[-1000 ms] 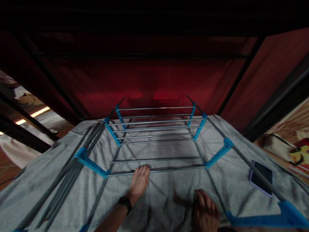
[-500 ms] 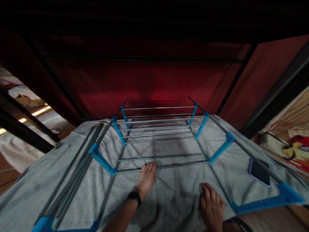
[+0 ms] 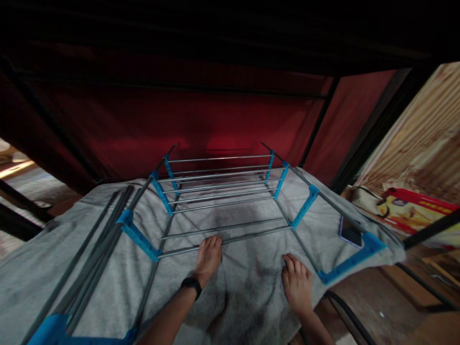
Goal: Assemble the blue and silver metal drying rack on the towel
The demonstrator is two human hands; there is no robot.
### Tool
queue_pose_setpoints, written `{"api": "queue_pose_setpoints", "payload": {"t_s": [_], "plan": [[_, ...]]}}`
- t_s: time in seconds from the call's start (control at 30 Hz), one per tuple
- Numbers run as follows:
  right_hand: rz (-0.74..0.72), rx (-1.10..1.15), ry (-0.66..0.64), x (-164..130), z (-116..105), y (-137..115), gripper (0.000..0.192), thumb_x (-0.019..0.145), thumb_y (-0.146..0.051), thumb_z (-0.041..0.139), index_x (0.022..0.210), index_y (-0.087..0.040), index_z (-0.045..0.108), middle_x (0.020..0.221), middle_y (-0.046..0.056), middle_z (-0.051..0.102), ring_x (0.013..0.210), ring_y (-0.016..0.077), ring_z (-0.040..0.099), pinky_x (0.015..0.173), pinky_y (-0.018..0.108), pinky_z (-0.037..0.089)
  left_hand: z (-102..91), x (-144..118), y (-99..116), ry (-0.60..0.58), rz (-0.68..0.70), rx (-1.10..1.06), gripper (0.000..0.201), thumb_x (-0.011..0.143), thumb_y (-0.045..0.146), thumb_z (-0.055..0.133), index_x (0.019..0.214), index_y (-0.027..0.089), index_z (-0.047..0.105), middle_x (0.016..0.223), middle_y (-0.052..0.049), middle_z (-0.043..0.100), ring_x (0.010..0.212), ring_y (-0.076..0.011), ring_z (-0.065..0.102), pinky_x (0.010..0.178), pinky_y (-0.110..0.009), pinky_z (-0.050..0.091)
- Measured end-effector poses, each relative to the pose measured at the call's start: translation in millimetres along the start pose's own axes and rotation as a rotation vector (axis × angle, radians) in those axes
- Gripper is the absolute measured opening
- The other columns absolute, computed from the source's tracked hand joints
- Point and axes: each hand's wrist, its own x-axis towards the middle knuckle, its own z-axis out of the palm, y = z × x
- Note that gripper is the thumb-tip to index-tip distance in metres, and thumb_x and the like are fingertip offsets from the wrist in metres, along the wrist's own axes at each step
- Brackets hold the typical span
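A rack (image 3: 302, 208) of grey metal rods and blue plastic brackets lies on a grey blanket (image 3: 251, 282). My left hand (image 3: 207, 256), wearing a black wristband, is closed over the rack's nearest cross rod (image 3: 258, 235). Another cross rod runs just behind it, and several more are fitted farther back. Apart from the rods, my right hand (image 3: 297, 283) rests on the blanket between the rack's side rails, its fingers loosely bent and holding nothing. At the near right, a blue bracket (image 3: 352, 261) has no cross rod fitted to it.
Several loose rods (image 3: 95, 258) lie along the left rail. A phone (image 3: 349, 235) rests beside the right rail. Red panels (image 3: 223, 124) in a dark frame stand behind the rack. A red and yellow package (image 3: 413, 208) is at the right.
The view has shifted to the right, so the rack appears farther left and more floor shows. My left hand stays on the same rod. My right hand remains on the blanket.
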Motion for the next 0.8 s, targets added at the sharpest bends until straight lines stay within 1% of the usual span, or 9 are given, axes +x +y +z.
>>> {"api": "queue_pose_setpoints", "payload": {"t_s": [0.27,0.33,0.37,0.47,0.53,0.6,0.67,0.73,0.8], "plan": [[0.063,0.09,-0.007,6,-2,-5,0.039,0.102,-0.025,0.038,0.134,-0.024,0.062,0.134,0.011,0.067,0.121,0.0284,0.059,0.106,0.048,0.038,-1.9,3,-2,0.023,0.024,0.018,0.034,0.095,0.004,0.047,0.117,0.016,0.07,0.115,-0.011,0.072,0.114,-0.0278,0.063,0.102,-0.041,0.043],[0.138,0.146,0.046,-4,-4,-5,0.042,0.102,-0.032,0.038,0.138,-0.024,0.059,0.141,0.013,0.062,0.128,0.0306,0.056,0.108,0.05,0.039,-1.9,3,-2,0.033,0.031,0.02,0.034,0.095,0.005,0.047,0.116,0.016,0.07,0.114,-0.011,0.072,0.114,-0.028,0.064,0.101,-0.041,0.043],[0.211,0.172,0.094,-13,-5,-5,0.045,0.102,-0.037,0.039,0.141,-0.024,0.057,0.145,0.014,0.059,0.132,0.0325,0.053,0.11,0.052,0.039,-1.7,3,-2,0.036,0.036,0.021,0.033,0.095,0.005,0.046,0.115,0.016,0.07,0.114,-0.011,0.072,0.112,-0.0282,0.064,0.1,-0.041,0.043],[0.517,0.272,0.227,-48,-6,-5,0.06,0.1,-0.056,0.04,0.149,-0.022,0.05,0.152,0.019,0.051,0.141,0.0389,0.046,0.115,0.059,0.036,-1.9,4,-3,0.048,0.051,0.025,0.032,0.096,0.006,0.045,0.112,0.016,0.07,0.112,-0.011,0.072,0.11,-0.0285,0.064,0.099,-0.042,0.044],[0.648,0.401,0.203,-67,-5,-9,0.073,0.098,-0.066,0.039,0.153,-0.019,0.046,0.157,0.021,0.045,0.148,0.0399,0.041,0.121,0.058,0.032,-3.3,4,-4,0.057,0.063,0.024,0.032,0.096,0.007,0.044,0.113,0.017,0.07,0.112,-0.01,0.072,0.11,-0.0288,0.064,0.098,-0.042,0.044],[0.689,0.542,0.091,-73,-3,-16,0.089,0.094,-0.074,0.042,0.16,-0.014,0.035,0.166,0.022,0.033,0.156,0.0382,0.032,0.126,0.053,0.028,-5.6,4,-3,0.063,0.075,0.024,0.032,0.097,0.007,0.044,0.111,0.017,0.07,0.11,-0.01,0.072,0.109,-0.0288,0.064,0.098,-0.042,0.044],[0.718,0.633,-0.014,-67,0,-25,0.112,0.086,-0.081,0.051,0.165,-0.008,0.02,0.173,0.026,0.018,0.161,0.0387,0.023,0.129,0.049,0.026,-7.8,4,-3,0.061,0.082,0.028,0.032,0.097,0.007,0.043,0.108,0.016,0.071,0.108,-0.011,0.072,0.108,-0.0288,0.064,0.097,-0.042,0.044],[0.762,0.681,-0.036,-57,4,-33,0.13,0.077,-0.085,0.06,0.165,-0.003,0.012,0.175,0.029,0.006,0.163,0.0416,0.016,0.129,0.049,0.026,-8.9,4,-3,0.06,0.084,0.036,0.032,0.097,0.007,0.042,0.106,0.017,0.071,0.106,-0.011,0.072,0.106,-0.0289,0.065,0.096,-0.042,0.045],[0.776,0.741,0.015,-52,5,-37,0.13,0.074,-0.083,0.063,0.164,-0.004,0.014,0.174,0.031,0.007,0.162,0.043,0.018,0.127,0.052,0.028,-8.9,4,-3,0.065,0.085,0.042,0.032,0.097,0.007,0.042,0.107,0.017,0.071,0.108,-0.011,0.072,0.107,-0.0292,0.064,0.096,-0.043,0.045]]}}
